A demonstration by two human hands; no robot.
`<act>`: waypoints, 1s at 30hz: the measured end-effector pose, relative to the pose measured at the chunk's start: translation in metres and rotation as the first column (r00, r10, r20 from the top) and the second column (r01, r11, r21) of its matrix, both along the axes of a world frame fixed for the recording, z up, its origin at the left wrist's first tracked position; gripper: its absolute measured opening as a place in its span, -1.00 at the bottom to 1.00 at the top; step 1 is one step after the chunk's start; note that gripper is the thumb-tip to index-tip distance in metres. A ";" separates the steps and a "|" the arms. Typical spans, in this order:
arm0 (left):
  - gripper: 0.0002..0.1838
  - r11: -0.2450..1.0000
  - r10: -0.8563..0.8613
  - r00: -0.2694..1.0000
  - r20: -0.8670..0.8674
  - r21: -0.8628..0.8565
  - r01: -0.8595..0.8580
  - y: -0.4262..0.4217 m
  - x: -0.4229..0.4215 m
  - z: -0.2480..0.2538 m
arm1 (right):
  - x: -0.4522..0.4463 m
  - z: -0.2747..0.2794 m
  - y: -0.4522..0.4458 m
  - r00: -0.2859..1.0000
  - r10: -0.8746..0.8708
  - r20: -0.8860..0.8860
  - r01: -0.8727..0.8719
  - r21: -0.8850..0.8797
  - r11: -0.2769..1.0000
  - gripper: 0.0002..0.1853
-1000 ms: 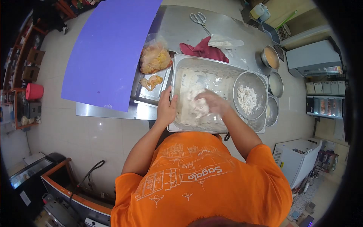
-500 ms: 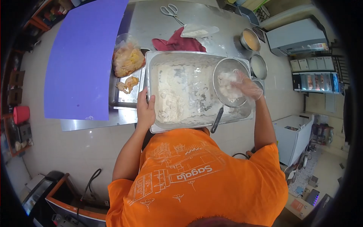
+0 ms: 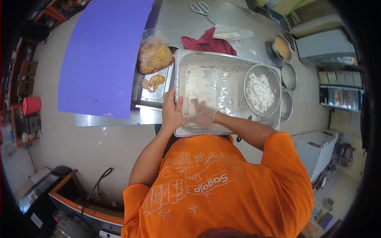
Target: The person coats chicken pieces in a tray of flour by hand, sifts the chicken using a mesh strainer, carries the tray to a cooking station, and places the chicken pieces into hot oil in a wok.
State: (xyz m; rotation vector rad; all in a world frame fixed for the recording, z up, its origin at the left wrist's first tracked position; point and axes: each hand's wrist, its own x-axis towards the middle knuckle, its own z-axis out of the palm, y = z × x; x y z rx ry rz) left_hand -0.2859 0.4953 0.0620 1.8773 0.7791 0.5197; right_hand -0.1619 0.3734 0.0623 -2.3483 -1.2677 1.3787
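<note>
My bare left hand (image 3: 172, 112) grips the left rim of a deep metal pan (image 3: 222, 56), thumb over the edge. Inside the pan, white flour (image 3: 193, 85) lies mostly on the left side. My right hand (image 3: 203, 114), in a clear plastic glove, reaches into that flour near the front left, its fingers apart and partly blurred. A round mesh strainer (image 3: 247, 104) rests at the pan's right end, its dark handle mostly hidden by my right forearm. White flour-coated pieces (image 3: 260, 92) fill the strainer.
Left of the pan, a metal tray (image 3: 143, 96) holds a bag of raw chicken (image 3: 154, 57) and a loose chicken piece (image 3: 153, 83). Behind are a maroon cloth (image 3: 208, 43) and scissors (image 3: 201, 10). Bowls (image 3: 289, 76) stand right; a purple board (image 3: 99, 59) lies left.
My right hand has left the strainer and moved left into the flour. The white pieces in the strainer are uncovered. My left hand stays on the rim, while the whole view has shifted.
</note>
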 end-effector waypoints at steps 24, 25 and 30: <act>-0.52 0.996 -0.025 0.999 0.031 -0.081 0.028 0.000 -0.005 0.002 | 0.138 0.118 -0.090 0.225 -0.430 -0.874 0.747 -0.129 0.653 -0.22; -0.52 0.996 -0.026 0.999 0.021 -0.079 0.028 0.001 -0.005 0.002 | 0.144 0.140 -0.102 0.213 -0.480 -0.851 0.812 -0.119 0.571 -0.24; -0.51 0.995 -0.029 1.000 0.011 -0.095 0.030 0.000 -0.004 0.000 | 0.178 0.145 -0.151 0.765 -0.644 0.013 0.640 0.101 0.762 -0.22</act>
